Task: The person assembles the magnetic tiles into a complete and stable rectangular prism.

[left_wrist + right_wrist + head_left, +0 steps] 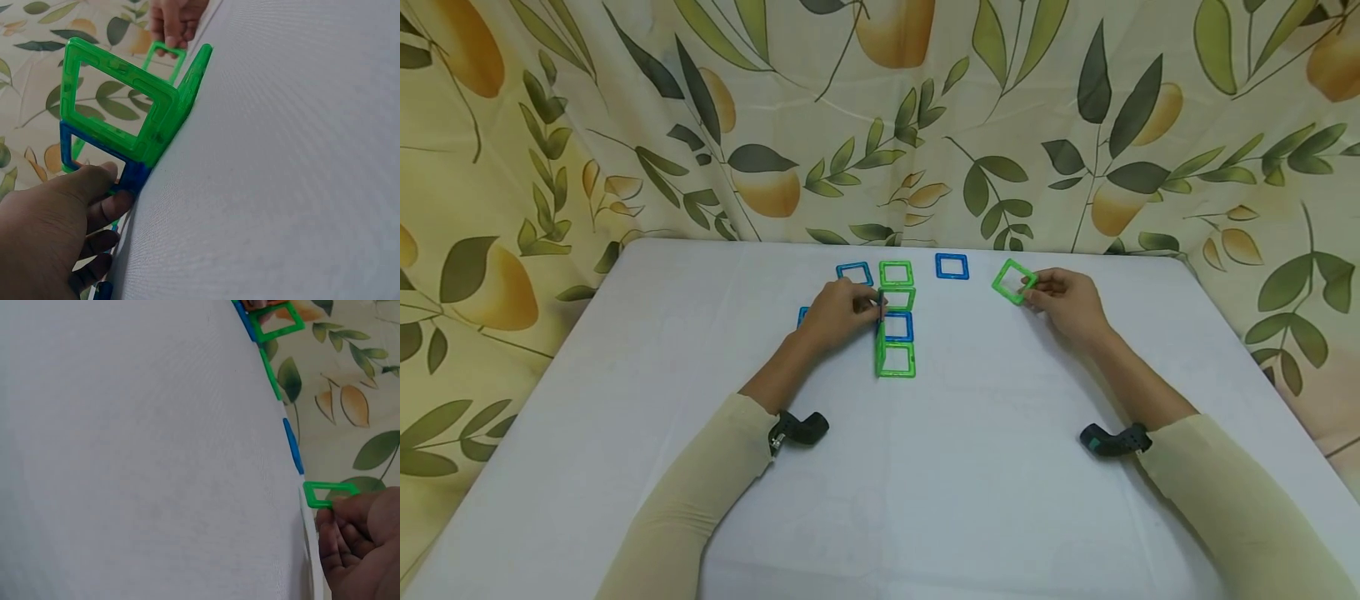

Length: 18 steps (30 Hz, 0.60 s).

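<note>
My left hand [842, 315] pinches an upright blue square tile [65, 147] between thumb and fingers. That tile joins an upright green tile [70, 84], and both stand along the left edge of a flat column with a green tile [898, 374] and a blue tile [912, 327]. At the column's far part, a green tile [913, 300] looks raised. To the right, my right hand [1071, 308] holds a tilted green square tile [1002, 273] by its edge, with thumb and fingertips; the right wrist view shows this tile [308, 495] apart from the others.
Beyond the column lies a green tile [896, 262], with a blue tile [952, 277] to its right. Another blue tile [853, 266] is behind my left hand, and part of one [802, 315] shows beside it. The white table [985, 483] ends at a patterned cloth [955, 108].
</note>
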Each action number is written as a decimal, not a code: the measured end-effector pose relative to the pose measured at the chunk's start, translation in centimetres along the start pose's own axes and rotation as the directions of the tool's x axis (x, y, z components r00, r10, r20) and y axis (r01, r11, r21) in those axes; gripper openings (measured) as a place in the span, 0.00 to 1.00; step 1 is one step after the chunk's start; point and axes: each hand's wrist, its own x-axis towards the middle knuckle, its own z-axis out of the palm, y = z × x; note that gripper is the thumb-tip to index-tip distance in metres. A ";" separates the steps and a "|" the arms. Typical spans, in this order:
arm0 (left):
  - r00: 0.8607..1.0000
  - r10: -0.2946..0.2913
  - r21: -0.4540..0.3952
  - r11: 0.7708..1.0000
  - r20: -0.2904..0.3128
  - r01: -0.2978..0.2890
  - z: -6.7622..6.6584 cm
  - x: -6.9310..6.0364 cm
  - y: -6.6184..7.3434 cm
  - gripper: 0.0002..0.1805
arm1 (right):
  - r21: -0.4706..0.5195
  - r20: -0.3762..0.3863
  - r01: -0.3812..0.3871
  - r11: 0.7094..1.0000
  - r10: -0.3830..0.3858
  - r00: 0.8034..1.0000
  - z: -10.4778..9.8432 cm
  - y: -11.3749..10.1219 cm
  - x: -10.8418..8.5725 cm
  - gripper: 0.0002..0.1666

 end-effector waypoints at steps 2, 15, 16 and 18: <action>1.000 -0.002 -0.007 1.000 0.000 0.002 0.0 -0.1 0.0 0.13 | 0.001 -0.003 0.018 1.000 -0.018 1.000 0.2 -0.1 -0.3 0.20; 1.000 -0.008 -0.022 1.000 0.009 0.008 0.0 -0.1 0.2 0.13 | -0.038 0.009 0.147 0.988 -0.147 0.989 2.6 -1.5 -2.1 0.15; 1.000 -0.007 -0.022 1.000 0.009 0.008 0.0 -0.1 0.2 0.13 | -0.035 0.011 0.149 0.988 -0.149 0.989 2.8 -1.6 -2.2 0.14; 1.000 -0.004 -0.020 1.000 0.006 0.004 0.0 -0.1 0.2 0.13 | -0.036 0.018 0.153 0.988 -0.152 0.988 3.1 -2.0 -2.5 0.13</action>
